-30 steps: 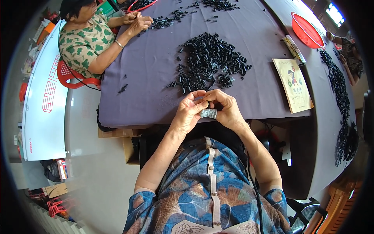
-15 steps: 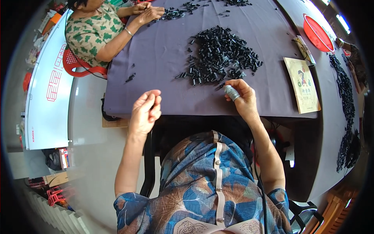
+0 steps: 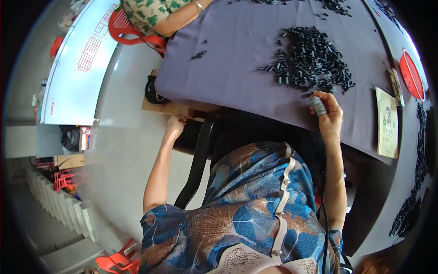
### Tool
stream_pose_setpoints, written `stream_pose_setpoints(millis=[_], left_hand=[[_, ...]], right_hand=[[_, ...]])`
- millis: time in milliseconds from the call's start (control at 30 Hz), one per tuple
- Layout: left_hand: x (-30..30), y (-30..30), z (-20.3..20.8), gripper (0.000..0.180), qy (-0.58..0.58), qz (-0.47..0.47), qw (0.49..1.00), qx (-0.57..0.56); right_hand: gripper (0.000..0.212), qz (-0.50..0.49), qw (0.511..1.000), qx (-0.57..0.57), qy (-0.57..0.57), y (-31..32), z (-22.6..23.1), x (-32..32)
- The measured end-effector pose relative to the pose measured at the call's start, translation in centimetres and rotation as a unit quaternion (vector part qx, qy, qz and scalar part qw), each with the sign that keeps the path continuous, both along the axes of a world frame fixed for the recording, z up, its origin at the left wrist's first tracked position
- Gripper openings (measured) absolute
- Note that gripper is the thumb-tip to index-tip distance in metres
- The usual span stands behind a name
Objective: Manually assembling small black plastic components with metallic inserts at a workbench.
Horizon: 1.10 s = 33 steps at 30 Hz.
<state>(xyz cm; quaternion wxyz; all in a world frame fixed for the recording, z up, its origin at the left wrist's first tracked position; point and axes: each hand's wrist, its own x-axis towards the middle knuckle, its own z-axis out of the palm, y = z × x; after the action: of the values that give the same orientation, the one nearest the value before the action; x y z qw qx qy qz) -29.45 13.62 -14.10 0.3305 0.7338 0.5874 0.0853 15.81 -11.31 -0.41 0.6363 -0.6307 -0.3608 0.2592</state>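
My right hand (image 3: 329, 112) is over the near part of the table, its thumb and fingers drawn together in a pinch. Grey wrapping covers one digit. Small black pieces (image 3: 315, 57) form a heap just beyond it, and one dark piece (image 3: 307, 95) sits right at the fingertips; whether it is gripped I cannot tell. My left hand (image 3: 176, 125) is down below the table's front edge, beside a brown box (image 3: 169, 108). Its fingers are curled closed, and what they hold, if anything, is hidden.
A purple-grey cloth covers the table (image 3: 228, 68). To the right are a tan booklet (image 3: 387, 123) and a red basket (image 3: 412, 75). Across the left corner, another person's arm (image 3: 182, 18) shows near a red chair (image 3: 130, 32). A black armrest (image 3: 196, 164) stands beside my left forearm.
My left hand has dropped from above the table edge to beside the box below. My right hand stays near the heap. The whole view has swung toward the left.
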Motion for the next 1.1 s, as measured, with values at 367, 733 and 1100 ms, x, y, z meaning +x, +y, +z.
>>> stream_pose_setpoints(millis=[367,733,1100], left_hand=[[9.9,-4.9,13.6,0.019,0.060,-0.072,0.996,0.011],[26.9,-11.9,18.6,0.006,-0.222,-0.379,0.879,0.182],[37.8,-12.1,14.7,0.026,-0.159,-0.414,0.799,0.407]], right_hand=[[0.029,-0.076,0.959,-0.038,-0.270,-1.0,1.0,2.3],[0.045,-0.021,0.896,-0.079,-0.436,-1.0,1.1,2.8],[0.029,-0.054,0.858,-0.087,-0.503,0.1,0.3,3.7]])
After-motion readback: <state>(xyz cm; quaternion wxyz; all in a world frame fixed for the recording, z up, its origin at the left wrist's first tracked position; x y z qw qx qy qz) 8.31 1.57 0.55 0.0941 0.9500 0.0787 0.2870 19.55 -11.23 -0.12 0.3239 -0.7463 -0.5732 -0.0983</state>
